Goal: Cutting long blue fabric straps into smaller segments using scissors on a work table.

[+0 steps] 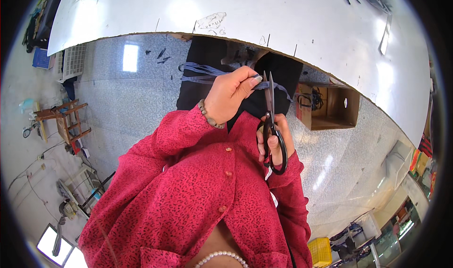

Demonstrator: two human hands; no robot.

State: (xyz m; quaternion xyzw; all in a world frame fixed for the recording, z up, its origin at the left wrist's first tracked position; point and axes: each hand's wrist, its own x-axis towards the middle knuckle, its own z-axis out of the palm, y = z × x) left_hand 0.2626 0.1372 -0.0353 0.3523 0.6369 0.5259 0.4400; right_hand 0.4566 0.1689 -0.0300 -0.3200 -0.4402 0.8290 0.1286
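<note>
My left hand is closed in a pinch on a bundle of thin blue fabric strips above my lap. One part of the bundle trails left over my dark trousers; short ends stick out to the right of my fingertips. My right hand grips black-handled scissors with the points facing away from me. Their blades are slightly apart and cross the strips just right of my left fingertips. I cannot tell whether the strips lie between the blades.
A large white worktable with pen marks spans the far side, its rough edge beyond my knees. Under it at right stands an open cardboard box with dark strips inside. A wooden stool is at left, a yellow basket at lower right.
</note>
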